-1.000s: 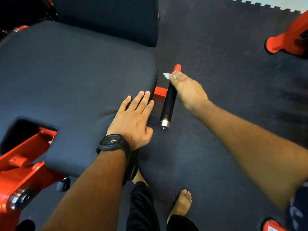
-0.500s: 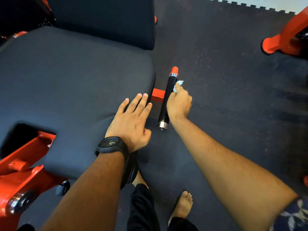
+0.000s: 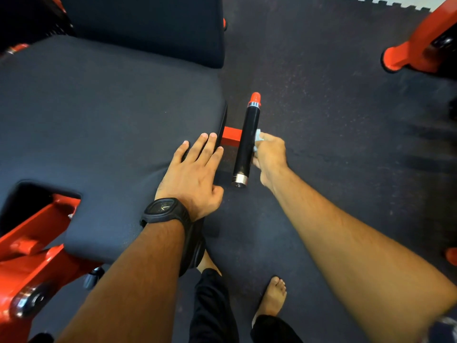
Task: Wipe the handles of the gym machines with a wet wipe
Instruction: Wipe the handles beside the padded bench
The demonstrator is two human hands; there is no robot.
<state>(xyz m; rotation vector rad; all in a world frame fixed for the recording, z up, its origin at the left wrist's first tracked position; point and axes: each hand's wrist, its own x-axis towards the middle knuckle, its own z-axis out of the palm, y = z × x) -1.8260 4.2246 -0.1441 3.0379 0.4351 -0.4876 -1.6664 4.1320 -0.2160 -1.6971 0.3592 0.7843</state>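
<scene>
- The right hand (image 3: 270, 157) curled its fingers round a pale wet wipe (image 3: 257, 135), pressing it to the right side of the black handle (image 3: 246, 142), about mid-length.
- The left hand (image 3: 195, 174) lay flat, fingers straight, on the seat pad (image 3: 99, 120) just left of the handle.

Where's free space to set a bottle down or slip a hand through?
Free: the seat pad left of the left hand; the floor mat right of the black handle, out to the red frame foot. Crowded: between pad and handle, crossed by the red bracket; right of the handle, the right hand holds the wet wipe.
</scene>
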